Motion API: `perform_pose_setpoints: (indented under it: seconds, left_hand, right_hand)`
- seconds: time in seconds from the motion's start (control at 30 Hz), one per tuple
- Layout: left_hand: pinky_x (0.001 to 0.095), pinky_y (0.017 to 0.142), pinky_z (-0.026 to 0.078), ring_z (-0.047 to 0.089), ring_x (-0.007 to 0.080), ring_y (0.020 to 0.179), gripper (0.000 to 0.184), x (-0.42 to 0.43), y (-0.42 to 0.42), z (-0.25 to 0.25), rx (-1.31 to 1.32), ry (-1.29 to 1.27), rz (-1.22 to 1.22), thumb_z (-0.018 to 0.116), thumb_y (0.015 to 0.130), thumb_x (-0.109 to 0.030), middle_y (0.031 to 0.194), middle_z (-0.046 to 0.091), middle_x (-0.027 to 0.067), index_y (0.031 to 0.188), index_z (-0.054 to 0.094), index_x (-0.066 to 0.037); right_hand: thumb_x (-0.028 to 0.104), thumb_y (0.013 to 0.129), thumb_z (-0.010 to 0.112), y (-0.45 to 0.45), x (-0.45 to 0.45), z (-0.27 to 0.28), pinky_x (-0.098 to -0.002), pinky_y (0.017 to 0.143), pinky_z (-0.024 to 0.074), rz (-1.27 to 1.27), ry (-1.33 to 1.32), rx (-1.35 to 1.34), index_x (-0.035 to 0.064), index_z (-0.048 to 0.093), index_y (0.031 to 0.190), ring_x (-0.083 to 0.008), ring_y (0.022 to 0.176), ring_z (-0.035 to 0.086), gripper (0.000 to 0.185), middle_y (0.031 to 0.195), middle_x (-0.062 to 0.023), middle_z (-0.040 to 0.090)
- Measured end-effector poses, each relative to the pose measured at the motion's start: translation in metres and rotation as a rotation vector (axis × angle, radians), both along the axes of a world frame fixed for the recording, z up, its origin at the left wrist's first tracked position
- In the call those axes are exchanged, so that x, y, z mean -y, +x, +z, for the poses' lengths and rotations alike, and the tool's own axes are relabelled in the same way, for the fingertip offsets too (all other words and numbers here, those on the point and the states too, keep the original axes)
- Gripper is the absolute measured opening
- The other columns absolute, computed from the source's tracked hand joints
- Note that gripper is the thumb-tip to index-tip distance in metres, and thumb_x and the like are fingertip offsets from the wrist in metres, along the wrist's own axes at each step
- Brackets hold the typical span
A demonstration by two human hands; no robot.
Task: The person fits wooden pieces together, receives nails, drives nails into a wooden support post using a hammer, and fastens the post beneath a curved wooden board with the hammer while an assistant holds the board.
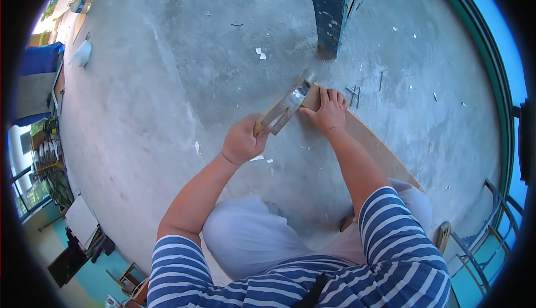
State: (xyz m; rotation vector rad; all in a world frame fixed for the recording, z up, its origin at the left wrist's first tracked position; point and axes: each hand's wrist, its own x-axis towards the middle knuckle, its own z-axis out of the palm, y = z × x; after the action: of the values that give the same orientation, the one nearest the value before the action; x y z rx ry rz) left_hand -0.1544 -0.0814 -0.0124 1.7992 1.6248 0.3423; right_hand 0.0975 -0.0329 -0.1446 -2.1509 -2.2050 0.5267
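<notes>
My left hand [241,140] is wrapped round the wooden handle of a hammer [286,107], whose metal head is smeared by motion. The head hangs close to the end of a long wooden board [375,143]. My right hand [328,111] grips that end of the board, its fingers over the top and the thumb on the near side. From there the board runs back under my right forearm towards my knee. A few loose nails [354,94] lie on the floor just beyond my right hand.
A dark blue metal post [328,17] stands ahead of the board. White scraps [261,53] are scattered over the concrete floor [139,112]. At the right are a metal frame [474,252] and a piece of wood [444,235]. A plastic bag [82,54] lies at the far left.
</notes>
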Motion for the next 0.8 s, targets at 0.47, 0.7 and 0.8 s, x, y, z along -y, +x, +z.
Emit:
perform_pose_setpoints:
  seconds: [0.47,0.7,0.8]
  left_hand:
    - [0.0533,0.071,0.051,0.066,0.0443,0.081,0.042,-0.007,-0.011,-0.019,-0.119,-0.153,0.065,0.063,0.094,-0.041,0.086,0.068,0.0223,0.114,0.057,-0.005]
    - [0.0522,0.070,0.051,0.066,0.0437,0.079,0.042,-0.016,-0.008,-0.014,-0.206,-0.187,0.062,0.063,0.095,-0.041,0.084,0.068,0.0212,0.111,0.057,-0.003]
    - [0.0519,0.070,0.051,0.066,0.0440,0.079,0.041,-0.008,-0.001,-0.007,-0.014,-0.038,0.058,0.063,0.095,-0.041,0.083,0.068,0.0214,0.111,0.057,-0.003]
  right_hand:
    - [0.071,0.072,0.071,-0.002,-0.002,0.000,-0.0443,0.105,0.0282,0.002,0.015,0.024,0.0133,0.046,0.146,-0.0285,0.125,0.043,0.096,0.130,-0.0088,0.052]
    - [0.070,0.071,0.073,-0.005,-0.003,0.007,-0.0457,0.108,0.0271,-0.018,-0.006,-0.020,0.0124,0.048,0.144,-0.0302,0.129,0.041,0.095,0.132,-0.0097,0.051]
    - [0.069,0.073,0.072,-0.001,-0.006,0.002,-0.0443,0.106,0.0279,-0.014,0.059,-0.031,0.0121,0.048,0.143,-0.0292,0.127,0.042,0.094,0.131,-0.0095,0.051]
